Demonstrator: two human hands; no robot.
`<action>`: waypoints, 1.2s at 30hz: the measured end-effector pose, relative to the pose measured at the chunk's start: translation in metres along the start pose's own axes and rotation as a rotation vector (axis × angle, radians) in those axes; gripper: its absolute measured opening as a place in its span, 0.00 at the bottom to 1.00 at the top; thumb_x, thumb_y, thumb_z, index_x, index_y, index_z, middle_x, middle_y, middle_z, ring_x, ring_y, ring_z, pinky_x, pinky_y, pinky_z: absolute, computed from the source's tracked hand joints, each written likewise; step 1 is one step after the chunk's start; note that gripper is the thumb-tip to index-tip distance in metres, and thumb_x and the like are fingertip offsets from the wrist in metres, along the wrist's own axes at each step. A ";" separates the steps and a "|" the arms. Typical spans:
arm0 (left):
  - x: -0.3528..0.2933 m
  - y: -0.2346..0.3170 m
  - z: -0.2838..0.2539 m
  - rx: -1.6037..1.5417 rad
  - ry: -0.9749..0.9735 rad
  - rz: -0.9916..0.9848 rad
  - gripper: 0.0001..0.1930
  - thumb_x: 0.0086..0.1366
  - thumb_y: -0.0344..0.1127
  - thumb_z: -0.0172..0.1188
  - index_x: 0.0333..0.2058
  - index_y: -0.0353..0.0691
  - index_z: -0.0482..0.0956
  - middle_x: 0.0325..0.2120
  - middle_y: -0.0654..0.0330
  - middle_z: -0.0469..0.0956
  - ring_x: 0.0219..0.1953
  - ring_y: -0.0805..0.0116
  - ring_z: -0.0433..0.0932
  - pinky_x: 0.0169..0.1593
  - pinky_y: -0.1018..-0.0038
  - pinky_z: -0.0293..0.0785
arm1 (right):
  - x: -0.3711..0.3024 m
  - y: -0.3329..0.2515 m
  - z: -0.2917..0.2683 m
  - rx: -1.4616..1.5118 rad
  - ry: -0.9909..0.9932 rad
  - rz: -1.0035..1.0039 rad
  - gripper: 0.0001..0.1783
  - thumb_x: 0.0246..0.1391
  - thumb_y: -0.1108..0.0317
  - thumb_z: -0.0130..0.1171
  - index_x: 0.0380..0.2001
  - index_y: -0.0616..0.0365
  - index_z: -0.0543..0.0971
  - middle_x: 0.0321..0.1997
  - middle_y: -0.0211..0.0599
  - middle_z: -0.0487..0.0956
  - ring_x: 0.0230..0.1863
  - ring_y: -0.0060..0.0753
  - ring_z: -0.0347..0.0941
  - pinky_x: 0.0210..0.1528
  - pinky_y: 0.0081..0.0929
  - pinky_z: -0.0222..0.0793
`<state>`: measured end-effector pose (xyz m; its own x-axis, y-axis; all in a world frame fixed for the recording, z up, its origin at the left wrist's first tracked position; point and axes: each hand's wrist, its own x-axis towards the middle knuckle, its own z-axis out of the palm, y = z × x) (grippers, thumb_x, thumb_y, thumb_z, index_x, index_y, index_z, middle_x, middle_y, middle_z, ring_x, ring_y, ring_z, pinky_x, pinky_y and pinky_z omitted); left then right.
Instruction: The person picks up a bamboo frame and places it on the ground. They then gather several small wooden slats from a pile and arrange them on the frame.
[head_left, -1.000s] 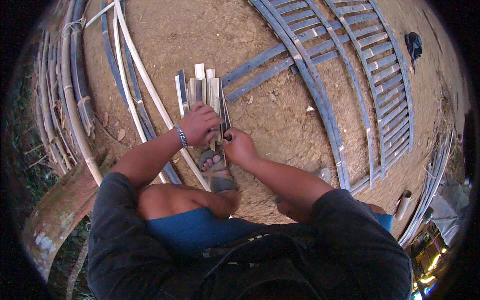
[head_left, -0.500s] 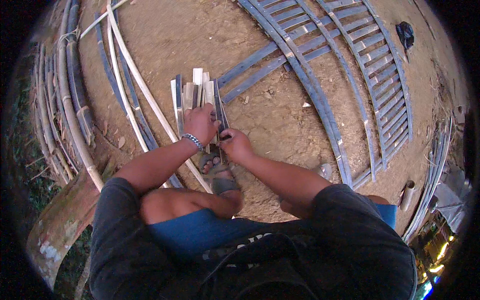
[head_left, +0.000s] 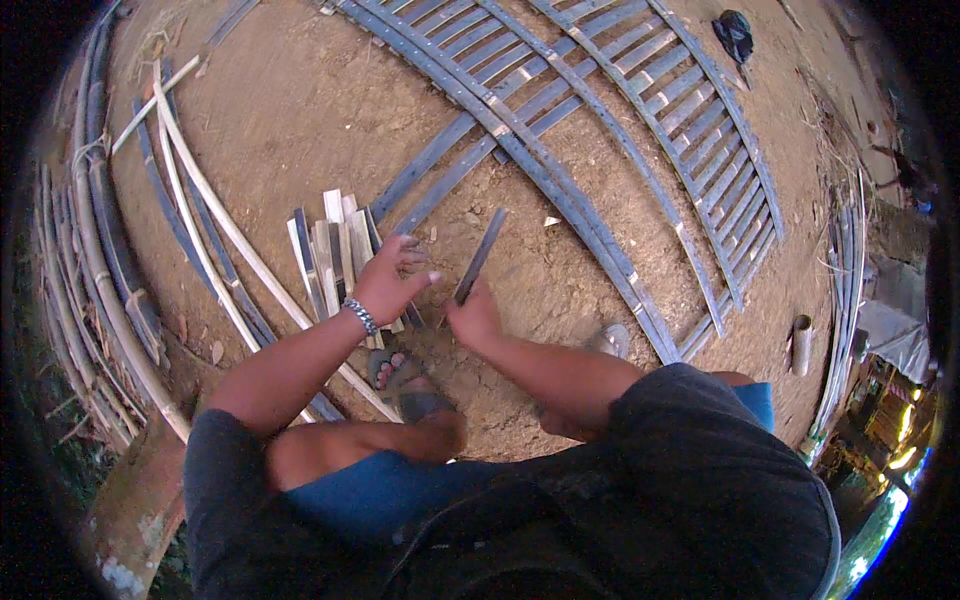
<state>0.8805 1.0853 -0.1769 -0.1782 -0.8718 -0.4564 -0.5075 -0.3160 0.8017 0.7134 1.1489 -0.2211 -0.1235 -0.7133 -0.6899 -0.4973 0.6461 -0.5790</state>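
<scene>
A short dark bamboo slat (head_left: 484, 250) stands up out of my right hand (head_left: 473, 314), whose fingers are closed round its lower end. To its left, my left hand (head_left: 392, 279) has its fingers apart and nothing in them. That hand hovers at the near right side of a pile of short split bamboo slats (head_left: 326, 248), some pale and some dark, and hides part of it. The pile lies on the dirt just beyond my sandalled foot (head_left: 398, 376).
A ladder-like bamboo frame (head_left: 568, 212) with many crosspieces covers the far right ground. Long pale bamboo strips (head_left: 225, 225) lie left of the pile, with thick bamboo poles (head_left: 118, 240) beyond. A cut bamboo tube (head_left: 802, 345) and a black plastic bag (head_left: 733, 36) lie at the right.
My right hand has moved away from the pile with a dark slat. My left hand has let go of the slats, its fingers spreading. The view has shifted to the right.
</scene>
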 end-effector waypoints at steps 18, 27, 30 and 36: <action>-0.005 -0.025 -0.013 -0.035 -0.185 -0.190 0.25 0.59 0.40 0.66 0.49 0.30 0.71 0.41 0.50 0.80 0.43 0.64 0.79 0.48 0.69 0.75 | 0.113 0.006 -0.060 -0.124 0.511 -0.081 0.42 0.48 0.59 0.62 0.62 0.68 0.59 0.57 0.63 0.70 0.55 0.62 0.70 0.55 0.47 0.69; -0.009 -0.033 -0.015 -0.006 -0.172 -0.195 0.25 0.59 0.41 0.66 0.49 0.30 0.72 0.42 0.49 0.80 0.43 0.62 0.80 0.48 0.68 0.76 | 0.053 -0.029 -0.074 -0.611 0.084 -0.392 0.38 0.49 0.53 0.65 0.61 0.52 0.66 0.66 0.51 0.58 0.65 0.55 0.58 0.64 0.45 0.59; -0.010 -0.040 -0.017 0.026 -0.170 -0.161 0.25 0.59 0.41 0.66 0.48 0.30 0.72 0.41 0.49 0.80 0.43 0.62 0.80 0.49 0.68 0.76 | 0.070 -0.022 -0.080 -0.689 0.058 -0.461 0.36 0.51 0.52 0.63 0.62 0.51 0.66 0.67 0.49 0.58 0.66 0.54 0.56 0.64 0.48 0.58; -0.017 -0.018 -0.025 0.091 -0.193 -0.212 0.24 0.58 0.40 0.67 0.48 0.31 0.73 0.40 0.50 0.80 0.44 0.63 0.79 0.50 0.69 0.75 | 0.113 -0.013 -0.108 -0.775 0.211 -0.534 0.34 0.54 0.55 0.59 0.62 0.53 0.65 0.71 0.43 0.55 0.67 0.49 0.56 0.66 0.46 0.57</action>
<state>0.9138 1.0959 -0.1738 -0.2127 -0.6995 -0.6823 -0.6225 -0.4412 0.6464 0.6131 1.0300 -0.2445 0.1690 -0.9442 -0.2828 -0.9523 -0.0823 -0.2940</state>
